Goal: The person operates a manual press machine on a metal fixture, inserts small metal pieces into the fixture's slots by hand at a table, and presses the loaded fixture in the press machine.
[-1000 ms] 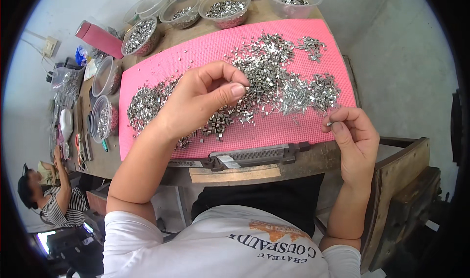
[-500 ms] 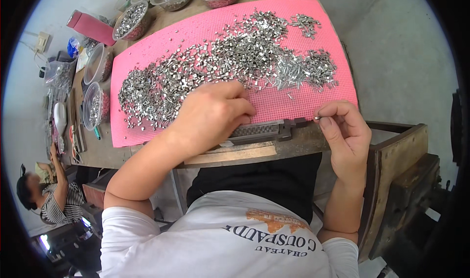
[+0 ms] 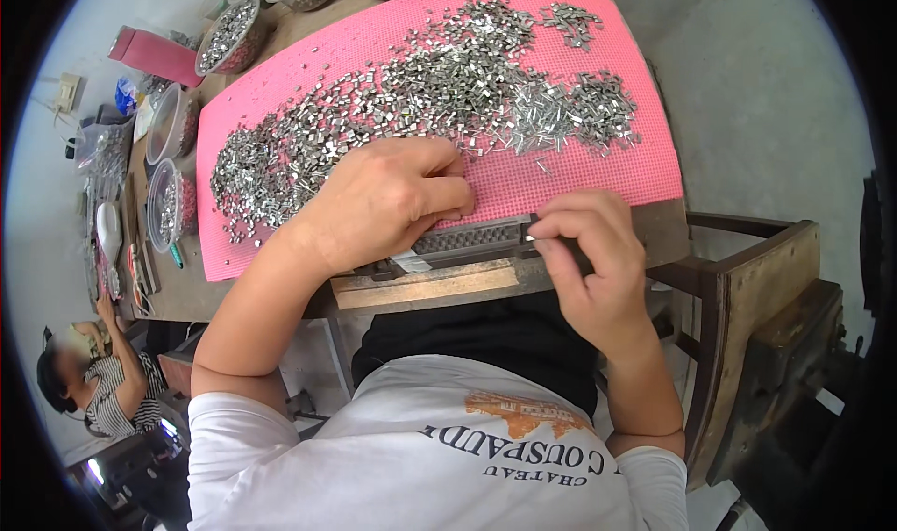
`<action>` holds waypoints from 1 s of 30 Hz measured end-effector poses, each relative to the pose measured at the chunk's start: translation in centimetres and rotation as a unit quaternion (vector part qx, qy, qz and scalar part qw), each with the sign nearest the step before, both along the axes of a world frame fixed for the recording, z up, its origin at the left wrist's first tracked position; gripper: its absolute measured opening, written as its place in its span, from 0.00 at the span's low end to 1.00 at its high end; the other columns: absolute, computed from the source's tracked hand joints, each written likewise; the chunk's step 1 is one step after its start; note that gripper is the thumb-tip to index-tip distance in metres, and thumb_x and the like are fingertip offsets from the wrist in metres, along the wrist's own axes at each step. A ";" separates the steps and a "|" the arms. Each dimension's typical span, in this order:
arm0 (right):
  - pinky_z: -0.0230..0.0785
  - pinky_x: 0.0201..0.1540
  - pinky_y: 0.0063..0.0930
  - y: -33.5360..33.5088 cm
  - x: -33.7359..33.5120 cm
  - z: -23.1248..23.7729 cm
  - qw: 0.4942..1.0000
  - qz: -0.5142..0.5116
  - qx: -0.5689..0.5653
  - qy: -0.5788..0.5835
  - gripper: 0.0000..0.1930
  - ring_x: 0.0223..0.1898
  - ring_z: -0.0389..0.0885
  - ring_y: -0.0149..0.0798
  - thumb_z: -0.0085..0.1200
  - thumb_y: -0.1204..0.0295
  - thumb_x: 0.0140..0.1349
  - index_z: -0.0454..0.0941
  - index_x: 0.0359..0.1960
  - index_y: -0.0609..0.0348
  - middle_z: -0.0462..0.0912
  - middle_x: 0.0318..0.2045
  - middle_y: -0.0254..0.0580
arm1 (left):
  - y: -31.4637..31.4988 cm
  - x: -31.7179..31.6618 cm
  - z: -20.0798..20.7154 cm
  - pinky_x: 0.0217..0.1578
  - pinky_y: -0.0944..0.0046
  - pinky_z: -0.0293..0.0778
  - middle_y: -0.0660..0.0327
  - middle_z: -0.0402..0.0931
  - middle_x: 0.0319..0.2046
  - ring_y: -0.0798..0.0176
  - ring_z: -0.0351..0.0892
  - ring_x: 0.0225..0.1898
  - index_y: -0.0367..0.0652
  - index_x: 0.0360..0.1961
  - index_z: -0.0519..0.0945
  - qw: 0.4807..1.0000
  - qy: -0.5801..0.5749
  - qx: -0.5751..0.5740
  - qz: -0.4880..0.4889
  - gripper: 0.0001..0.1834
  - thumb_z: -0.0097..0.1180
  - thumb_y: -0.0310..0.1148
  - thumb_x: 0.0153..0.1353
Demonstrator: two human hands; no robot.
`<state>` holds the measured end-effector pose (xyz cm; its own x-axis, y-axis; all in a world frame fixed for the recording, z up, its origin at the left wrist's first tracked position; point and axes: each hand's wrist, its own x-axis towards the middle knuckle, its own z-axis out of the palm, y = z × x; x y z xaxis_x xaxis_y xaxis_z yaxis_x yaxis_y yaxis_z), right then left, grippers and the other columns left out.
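Note:
My left hand (image 3: 397, 194) is closed, thumb and fingers pressed together just over the near edge of the pink mat (image 3: 509, 185). What its fingertips hold, if anything, is hidden. Below them lies a long dark metal fixture (image 3: 467, 239) with a row of slots, at the table's near edge. My right hand (image 3: 598, 265) pinches a small metal piece (image 3: 531, 233) at the fixture's right end. Small shiny metal pieces (image 3: 430, 92) cover much of the mat, with a heap of thin metal pins (image 3: 542, 124) toward the right.
Clear plastic bowls (image 3: 173, 204) with metal pieces stand along the left and far sides. A pink bottle (image 3: 154, 56) lies at the far left. A wooden strip (image 3: 425, 288) runs along the near edge. A person (image 3: 112, 381) in stripes sits at left; a wooden stand (image 3: 757, 279) is right.
My right hand has moved left with the small metal piece, from beyond the fixture's right end to that end. My left hand stays closed over the mat's near edge. The whole view has shifted slightly.

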<state>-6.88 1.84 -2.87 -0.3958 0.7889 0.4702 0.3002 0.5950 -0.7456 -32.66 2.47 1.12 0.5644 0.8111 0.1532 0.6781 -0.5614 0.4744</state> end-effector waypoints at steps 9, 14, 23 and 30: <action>0.65 0.51 0.38 -0.3 -1.0 -1.1 0.995 -0.016 0.078 -0.052 0.10 0.44 0.80 0.41 0.66 0.80 0.54 0.82 0.37 0.54 0.83 0.39 0.32 | -2.3 2.1 0.2 0.40 0.53 0.76 0.57 0.79 0.37 0.48 0.81 0.39 0.42 0.37 0.79 0.996 -0.005 0.024 0.085 0.05 0.64 0.26 0.61; 0.66 0.51 0.39 -0.4 -1.3 -0.5 0.992 -0.004 0.102 -0.078 0.12 0.44 0.80 0.42 0.63 0.81 0.52 0.81 0.38 0.55 0.81 0.40 0.34 | -4.6 4.5 -1.3 0.37 0.57 0.72 0.62 0.79 0.37 0.56 0.79 0.35 0.47 0.35 0.83 0.988 -0.008 0.115 0.104 0.10 0.69 0.29 0.52; 0.68 0.50 0.40 -0.7 -1.0 -0.5 0.988 -0.019 0.123 -0.094 0.13 0.44 0.82 0.44 0.63 0.82 0.50 0.82 0.39 0.57 0.82 0.40 0.35 | -5.6 6.1 -2.8 0.34 0.61 0.67 0.67 0.81 0.37 0.64 0.78 0.32 0.48 0.37 0.84 0.959 0.038 0.230 0.160 0.12 0.71 0.31 0.49; 0.68 0.50 0.39 -0.6 -0.9 -0.3 0.991 -0.019 0.103 -0.084 0.15 0.43 0.83 0.42 0.66 0.82 0.48 0.85 0.39 0.56 0.85 0.40 0.35 | -5.8 5.4 -3.1 0.33 0.61 0.69 0.66 0.83 0.37 0.63 0.81 0.32 0.47 0.37 0.87 0.963 -0.013 0.211 0.170 0.13 0.73 0.31 0.49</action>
